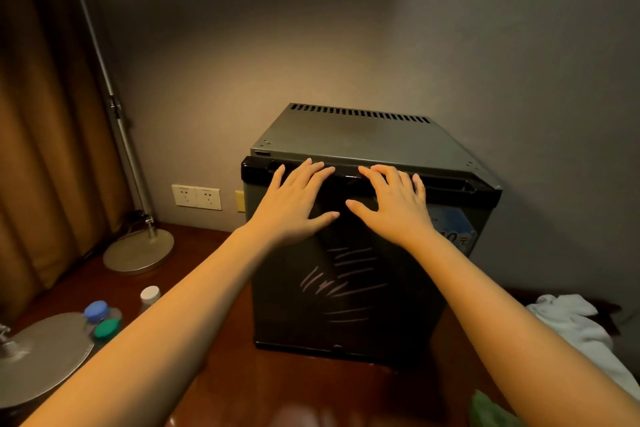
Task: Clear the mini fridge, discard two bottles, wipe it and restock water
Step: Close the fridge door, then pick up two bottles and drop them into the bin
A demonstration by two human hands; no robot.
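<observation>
A small dark mini fridge (pixel 363 135) stands on a reddish wooden surface (pixel 311 388) against the wall, its black door shut and facing me. My left hand (pixel 294 201) and my right hand (pixel 391 204) lie flat on the upper part of the door, fingers spread, fingertips at the door's top handle strip. Neither hand holds anything. At the lower left stand three bottles: one with a white cap (pixel 150 295), one with a blue cap (pixel 96 311), one with a green cap (pixel 106 328). A white cloth (pixel 571 319) lies to the right of the fridge.
A floor lamp with a round metal base (pixel 138 255) stands left of the fridge, by brown curtains (pixel 41 149). Another round metal base (pixel 41 354) sits at the lower left. Wall sockets (pixel 196 196) are behind. Something green (pixel 488 409) shows at the bottom edge.
</observation>
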